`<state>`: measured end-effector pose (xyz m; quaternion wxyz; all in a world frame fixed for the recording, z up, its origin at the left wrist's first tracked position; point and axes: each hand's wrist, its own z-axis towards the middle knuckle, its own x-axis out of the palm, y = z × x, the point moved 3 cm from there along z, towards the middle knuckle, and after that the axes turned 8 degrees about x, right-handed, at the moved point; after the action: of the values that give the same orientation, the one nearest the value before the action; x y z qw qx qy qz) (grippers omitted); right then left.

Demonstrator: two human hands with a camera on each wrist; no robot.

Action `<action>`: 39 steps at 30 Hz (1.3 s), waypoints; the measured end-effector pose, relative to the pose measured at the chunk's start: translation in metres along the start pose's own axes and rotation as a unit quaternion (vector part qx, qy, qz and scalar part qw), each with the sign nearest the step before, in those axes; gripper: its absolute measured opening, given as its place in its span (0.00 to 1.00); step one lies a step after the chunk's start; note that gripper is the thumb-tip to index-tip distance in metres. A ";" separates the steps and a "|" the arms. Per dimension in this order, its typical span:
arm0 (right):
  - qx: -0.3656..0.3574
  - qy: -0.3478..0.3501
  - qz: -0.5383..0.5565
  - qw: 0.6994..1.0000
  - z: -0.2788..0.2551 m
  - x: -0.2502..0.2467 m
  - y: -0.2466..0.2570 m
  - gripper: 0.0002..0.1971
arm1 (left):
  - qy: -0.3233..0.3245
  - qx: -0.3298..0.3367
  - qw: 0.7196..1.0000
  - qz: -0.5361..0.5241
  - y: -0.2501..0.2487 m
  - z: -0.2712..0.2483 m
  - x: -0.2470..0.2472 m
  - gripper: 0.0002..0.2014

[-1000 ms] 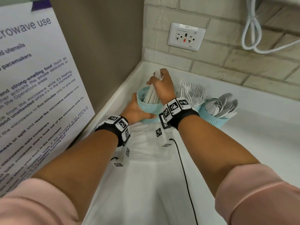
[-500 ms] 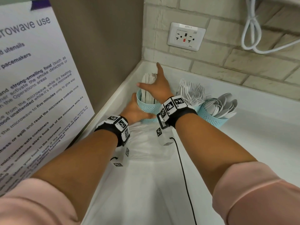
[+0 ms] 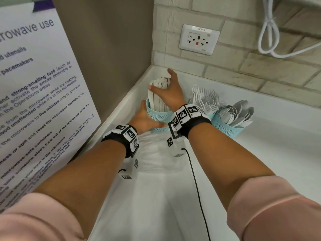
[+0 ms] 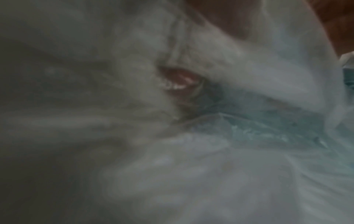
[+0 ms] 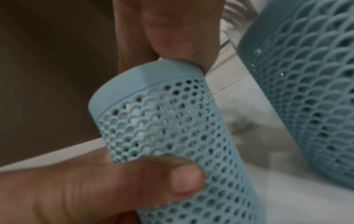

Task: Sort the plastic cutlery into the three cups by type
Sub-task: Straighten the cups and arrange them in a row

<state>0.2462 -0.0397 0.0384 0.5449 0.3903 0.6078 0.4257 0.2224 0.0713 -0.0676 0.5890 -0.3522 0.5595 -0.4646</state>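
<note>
Three light blue perforated cups stand in the counter's corner. The left cup (image 3: 159, 117) holds white plastic knives (image 3: 156, 96), the middle cup (image 3: 211, 116) forks (image 3: 205, 98), the right cup (image 3: 229, 127) spoons (image 3: 238, 113). My left hand (image 3: 149, 116) grips the knife cup low on its near side; its thumb (image 5: 162, 178) wraps the cup's wall (image 5: 172, 128). My right hand (image 3: 162, 82) lies spread over the knife tops, fingers straight, with its palm (image 5: 168, 30) against the rim. The left wrist view is blurred by clear plastic.
A crumpled clear plastic bag (image 3: 156, 153) lies on the white counter under my wrists, with a black cable (image 3: 196, 180) beside it. A printed sign (image 3: 34, 101) lines the left wall. The brick back wall carries an outlet (image 3: 198, 39) and a hanging white cord (image 3: 271, 32).
A second ago my right hand held a bunch of knives over the left cup. It has let them go and spread flat over them. The left hand keeps its grip.
</note>
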 end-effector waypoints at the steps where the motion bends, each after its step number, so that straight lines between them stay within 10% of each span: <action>1: -0.002 0.022 -0.035 0.999 0.000 0.002 0.000 0.48 | -0.001 -0.003 1.000 0.000 0.001 0.001 0.000 0.61; 10: 0.004 0.054 -0.125 0.991 -0.002 0.004 0.005 0.53 | 0.003 -0.010 1.000 -0.015 0.004 0.002 0.000 0.61; 17: -0.007 -0.026 -0.029 0.999 0.004 0.001 0.003 0.19 | -0.005 -0.003 1.000 -0.012 -0.003 -0.003 0.001 0.58; 24: -0.016 0.007 -0.025 1.000 0.000 0.001 -0.001 0.43 | -0.006 -0.004 1.000 -0.007 -0.011 -0.007 0.001 0.57; 30: -0.083 -0.028 -0.014 0.996 -0.015 -0.003 0.007 0.35 | -0.006 -0.015 1.000 0.005 -0.016 -0.006 -0.004 0.54; 39: -0.252 -0.303 -0.277 0.876 -0.052 -0.065 0.009 0.20 | 0.015 -0.062 0.996 0.067 -0.037 -0.012 -0.010 0.47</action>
<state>0.2010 -0.1025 0.0708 0.8778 0.1652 0.3691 0.2568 0.2058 0.0698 -0.0313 0.5874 -0.3426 0.6182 -0.3942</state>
